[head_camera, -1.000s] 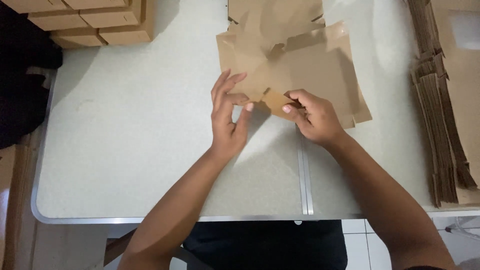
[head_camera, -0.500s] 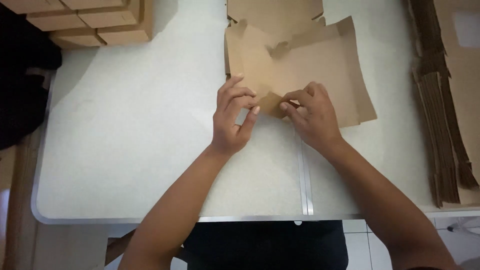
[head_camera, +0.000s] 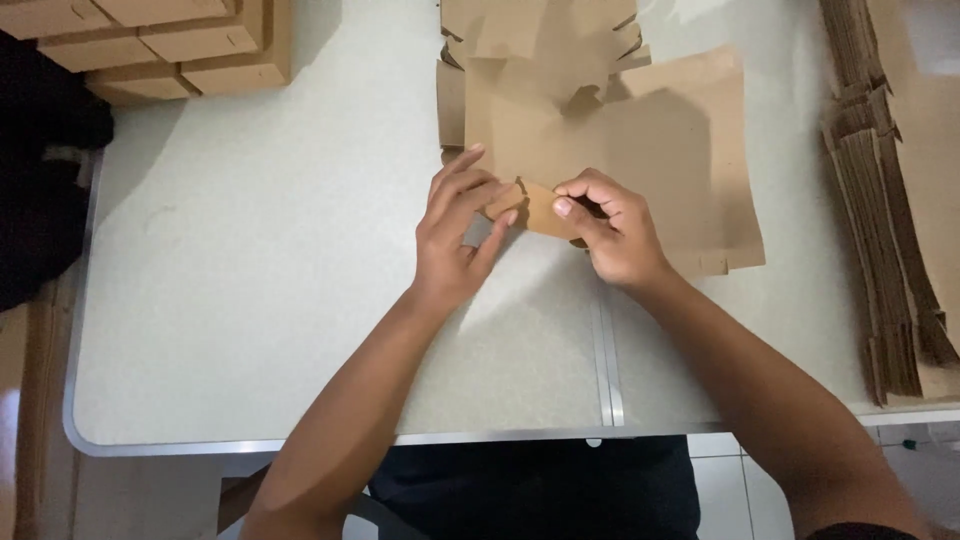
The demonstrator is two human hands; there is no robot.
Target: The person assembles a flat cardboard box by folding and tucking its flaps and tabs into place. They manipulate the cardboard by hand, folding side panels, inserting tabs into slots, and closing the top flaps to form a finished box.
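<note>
Both hands, left hand and right hand, grip a flat cardboard blank's flap (matte brown).

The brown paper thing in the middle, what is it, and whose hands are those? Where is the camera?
The camera sits on the person's head and looks straight down, so you see their own two arms reaching out. The left hand and the right hand both pinch a small flap of a flat brown cardboard sheet, the kind cut to fold into a box. It lies on a pale grey table. At the right edge is a stack of more flat cardboard sheets. In the top left corner sit brown boxes that are already folded.
</note>
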